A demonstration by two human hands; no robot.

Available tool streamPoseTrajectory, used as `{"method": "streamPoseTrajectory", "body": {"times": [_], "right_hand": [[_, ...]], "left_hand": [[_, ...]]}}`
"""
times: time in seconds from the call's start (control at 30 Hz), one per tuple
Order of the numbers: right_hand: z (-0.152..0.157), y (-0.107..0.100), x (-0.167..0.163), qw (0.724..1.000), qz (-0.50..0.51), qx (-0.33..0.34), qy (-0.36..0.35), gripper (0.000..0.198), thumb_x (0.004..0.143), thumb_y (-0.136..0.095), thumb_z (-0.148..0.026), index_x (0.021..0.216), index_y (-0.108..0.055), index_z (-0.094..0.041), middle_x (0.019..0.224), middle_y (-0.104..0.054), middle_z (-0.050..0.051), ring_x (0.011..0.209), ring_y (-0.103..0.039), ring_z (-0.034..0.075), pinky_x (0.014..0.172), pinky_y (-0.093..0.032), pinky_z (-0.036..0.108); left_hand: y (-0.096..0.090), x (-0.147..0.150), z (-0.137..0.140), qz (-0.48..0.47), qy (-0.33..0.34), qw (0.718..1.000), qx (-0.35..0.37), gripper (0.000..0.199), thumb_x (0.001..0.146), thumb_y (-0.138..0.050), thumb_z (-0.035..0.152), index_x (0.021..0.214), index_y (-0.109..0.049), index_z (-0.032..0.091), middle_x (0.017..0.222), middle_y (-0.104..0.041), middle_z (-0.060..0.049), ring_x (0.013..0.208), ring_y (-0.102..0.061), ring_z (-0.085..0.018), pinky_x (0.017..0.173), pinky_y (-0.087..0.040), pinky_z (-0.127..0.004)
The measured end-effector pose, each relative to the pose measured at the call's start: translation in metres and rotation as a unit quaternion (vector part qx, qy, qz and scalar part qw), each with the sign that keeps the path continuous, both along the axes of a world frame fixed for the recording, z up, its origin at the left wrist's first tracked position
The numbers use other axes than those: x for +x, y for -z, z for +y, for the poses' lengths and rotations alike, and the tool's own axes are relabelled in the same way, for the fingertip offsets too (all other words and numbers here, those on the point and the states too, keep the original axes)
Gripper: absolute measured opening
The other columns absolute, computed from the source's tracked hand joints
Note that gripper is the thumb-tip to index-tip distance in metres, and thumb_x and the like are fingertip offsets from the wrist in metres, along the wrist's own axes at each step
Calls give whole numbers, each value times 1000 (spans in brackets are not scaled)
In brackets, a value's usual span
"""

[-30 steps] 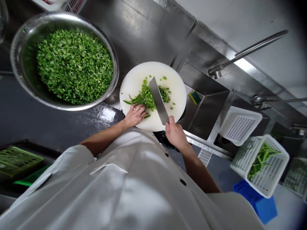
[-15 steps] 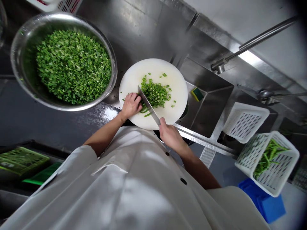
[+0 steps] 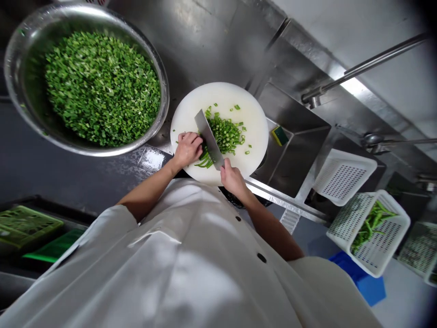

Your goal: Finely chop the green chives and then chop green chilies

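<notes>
My right hand (image 3: 234,176) is closed round the handle of a cleaver (image 3: 209,139), whose broad blade leans over the round white cutting board (image 3: 184,109). Right of the blade lies a heap of sliced green chili peppers (image 3: 227,134), with a few loose pieces scattered round it. My left hand (image 3: 187,148), its fingers curled, presses on the uncut green chili peppers (image 3: 205,161) left of the blade. Their ends poke out beneath the fingers; the rest is hidden under the hand.
A large steel bowl (image 3: 163,107) of chopped greens (image 3: 102,89) stands at the left. Right of the board is a sink (image 3: 290,159) with a sponge (image 3: 280,135) and a tap (image 3: 311,98). White baskets (image 3: 344,175) sit farther right, one holding long green peppers (image 3: 372,223).
The cleaver's blade has tilted to show more of its flat side, and its handle has shifted slightly left with my right hand. My left hand stays almost in place. The view has shifted slightly.
</notes>
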State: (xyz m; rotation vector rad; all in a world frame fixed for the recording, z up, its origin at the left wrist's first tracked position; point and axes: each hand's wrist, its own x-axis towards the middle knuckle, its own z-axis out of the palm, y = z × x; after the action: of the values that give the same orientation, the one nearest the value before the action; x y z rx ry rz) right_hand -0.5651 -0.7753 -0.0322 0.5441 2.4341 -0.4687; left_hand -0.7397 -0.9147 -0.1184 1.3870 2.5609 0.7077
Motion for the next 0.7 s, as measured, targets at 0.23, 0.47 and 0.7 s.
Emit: {"method": "streamPoseTrajectory", "body": {"times": [0.23, 0.47, 0.7], "right_hand": [[-9, -64, 11, 998, -57, 18, -26, 34, 107, -30, -22, 137, -40, -12, 90, -72, 14, 82, -70, 28, 73, -46, 32], [-8, -52, -1, 996, -84, -29, -25, 35, 105, -32, -20, 139, -38, -13, 95, -72, 17, 86, -70, 30, 73, -48, 34], [-5, 0, -5, 1000, -17, -14, 10, 43, 108, -28, -26, 146, -35, -7, 97, -73, 18, 90, -70, 31, 75, -46, 34]], "left_hand": [[1, -14, -10, 23, 23, 999, -13, 24, 89, -49, 23, 106, -65, 19, 116, -62, -17, 110, -54, -34, 93, -42, -52], [16, -9, -3, 19, 42, 999, -9, 15, 91, -48, 18, 96, -63, 18, 103, -61, -16, 98, -56, -31, 86, -46, -48], [15, -6, -6, 13, 25, 999, 20, 17, 94, -46, 20, 97, -62, 17, 106, -62, -16, 100, -56, -30, 89, -47, -47]]}}
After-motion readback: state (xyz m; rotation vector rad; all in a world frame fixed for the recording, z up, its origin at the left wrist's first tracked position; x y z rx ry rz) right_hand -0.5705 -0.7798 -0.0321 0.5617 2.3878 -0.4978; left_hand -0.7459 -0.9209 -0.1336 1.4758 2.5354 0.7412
